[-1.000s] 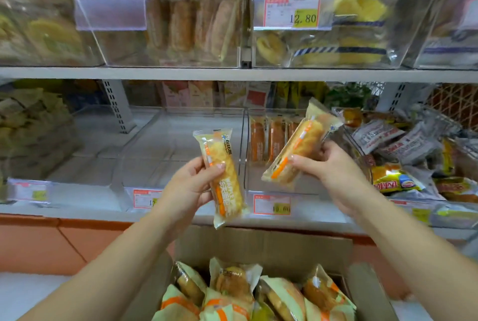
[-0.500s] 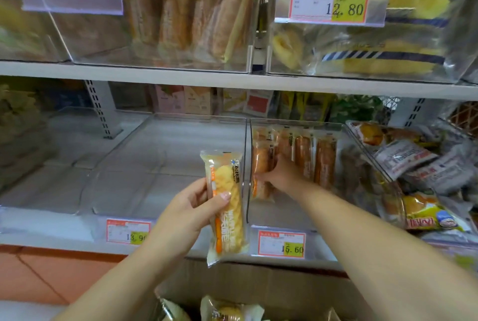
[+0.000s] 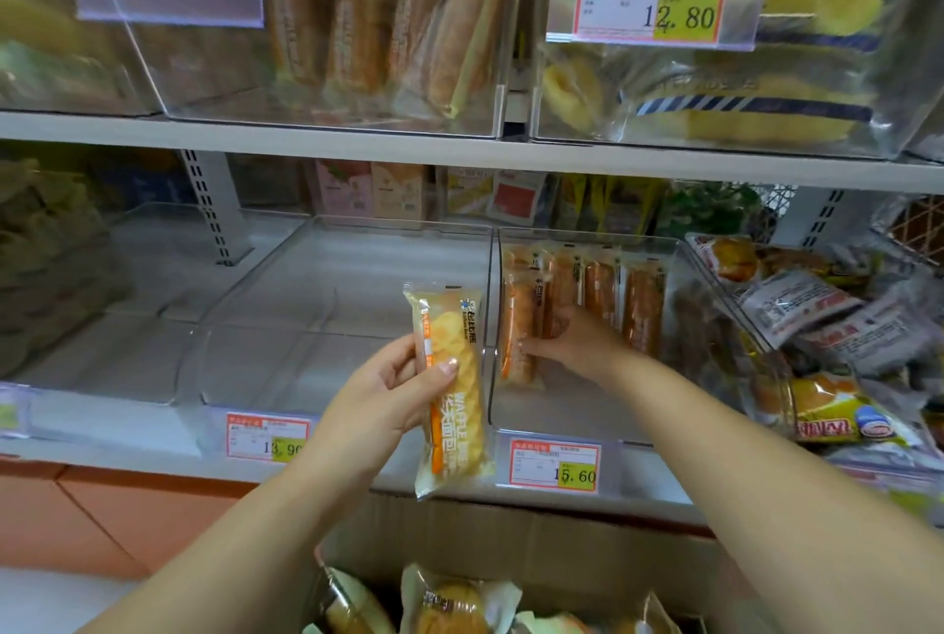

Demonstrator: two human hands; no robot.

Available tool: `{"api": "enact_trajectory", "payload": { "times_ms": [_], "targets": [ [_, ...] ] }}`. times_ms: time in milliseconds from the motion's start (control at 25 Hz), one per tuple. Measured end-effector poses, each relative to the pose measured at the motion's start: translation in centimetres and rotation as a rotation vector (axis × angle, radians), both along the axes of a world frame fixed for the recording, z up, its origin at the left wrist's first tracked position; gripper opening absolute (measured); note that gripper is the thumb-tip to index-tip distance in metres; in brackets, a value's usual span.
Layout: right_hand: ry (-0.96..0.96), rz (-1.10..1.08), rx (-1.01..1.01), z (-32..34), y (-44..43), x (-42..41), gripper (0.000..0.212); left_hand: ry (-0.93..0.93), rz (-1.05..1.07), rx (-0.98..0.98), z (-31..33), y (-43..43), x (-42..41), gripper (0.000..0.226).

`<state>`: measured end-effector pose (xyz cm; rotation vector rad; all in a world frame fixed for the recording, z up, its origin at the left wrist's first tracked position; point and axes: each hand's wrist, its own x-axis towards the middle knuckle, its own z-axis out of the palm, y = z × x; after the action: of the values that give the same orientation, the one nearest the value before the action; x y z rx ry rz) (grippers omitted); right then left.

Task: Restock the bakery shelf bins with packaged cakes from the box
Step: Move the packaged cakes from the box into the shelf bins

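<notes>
My left hand (image 3: pixel 388 393) grips a packaged waffle cake (image 3: pixel 452 388) upright in front of the lower shelf. My right hand (image 3: pixel 577 342) reaches inside the clear bin (image 3: pixel 587 414) priced 15.60, fingers against the leftmost packaged cake (image 3: pixel 517 327), which stands on end beside a row of upright cakes (image 3: pixel 603 291) at the bin's back. Whether that hand still grips the cake I cannot tell. The cardboard box (image 3: pixel 511 531) sits below the shelf, with several more wrapped cakes (image 3: pixel 449 603) showing at the bottom edge.
An empty clear bin (image 3: pixel 327 317) priced 13.90 lies left of the stocked one. A bin of mixed wrapped pastries (image 3: pixel 817 327) crowds the right. The upper shelf (image 3: pixel 459 151) carries bins of long breads and yellow cakes overhead.
My right hand carried its cake from in front of the shelf into the 15.60 bin and stood it on end. My left hand stayed put with its cake. The view moved closer.
</notes>
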<state>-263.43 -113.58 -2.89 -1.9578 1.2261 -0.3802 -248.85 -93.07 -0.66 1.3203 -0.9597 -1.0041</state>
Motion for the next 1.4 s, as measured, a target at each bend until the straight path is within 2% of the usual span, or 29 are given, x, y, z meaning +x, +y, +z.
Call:
{"api": "enact_trajectory", "payload": {
  "times_ms": [80,120,240,360,480,560,640,680,760,920,1040,1160,1400],
  "targets": [
    [-0.007,-0.085,-0.101,1.6,1.8,-1.5,0.048,0.033,0.012,-0.023,0.5,0.1,-0.2,0.029],
    [-0.084,-0.107,-0.135,2.5,3.0,-2.3,0.043,0.042,0.022,-0.041,0.9,0.1,-0.5,0.029],
    [-0.332,0.084,-0.029,4.7,7.2,-4.5,0.033,0.076,0.033,-0.113,2.1,-1.1,-1.8,0.030],
    [-0.378,0.228,0.070,6.0,10.4,-5.2,0.037,0.016,0.020,-0.170,2.9,-2.6,-3.8,0.032],
    [-0.368,0.139,0.044,5.7,9.5,-5.4,0.046,-0.242,0.104,-0.210,2.8,-3.8,-4.6,0.036],
    [-0.387,-0.008,0.083,4.9,7.2,-5.9,0.050,-0.579,0.215,-0.225,2.2,-4.1,-3.6,0.051],
    [-0.360,-0.140,0.127,3.9,4.6,-6.6,0.042,-0.847,0.196,-0.177,1.0,-4.1,-2.4,0.062],
    [-0.310,-0.179,0.142,3.3,3.5,-6.7,0.038,-0.889,0.139,-0.132,0.3,-4.1,-1.9,0.064],
    [-0.188,-0.210,0.158,1.5,1.3,-6.0,0.036,-0.868,0.060,-0.068,-1.1,-4.3,-1.3,0.065],
    [-0.010,-0.161,0.113,-0.5,-1.2,-3.3,0.041,-0.751,0.048,-0.069,-1.8,-4.7,-1.1,0.064],
    [0.085,-0.143,0.042,-1.1,-2.1,-2.3,0.045,-0.734,0.039,-0.042,-1.9,-4.6,-1.2,0.061],
    [0.101,-0.150,-0.002,-1.7,-2.3,-2.1,0.047,-0.759,0.038,-0.027,-2.0,-4.8,-1.0,0.063],
    [0.037,-0.126,0.088,-1.5,-1.8,-2.6,0.049,-0.814,0.046,-0.070,-2.1,-5.0,-0.9,0.066]
  ]
}}
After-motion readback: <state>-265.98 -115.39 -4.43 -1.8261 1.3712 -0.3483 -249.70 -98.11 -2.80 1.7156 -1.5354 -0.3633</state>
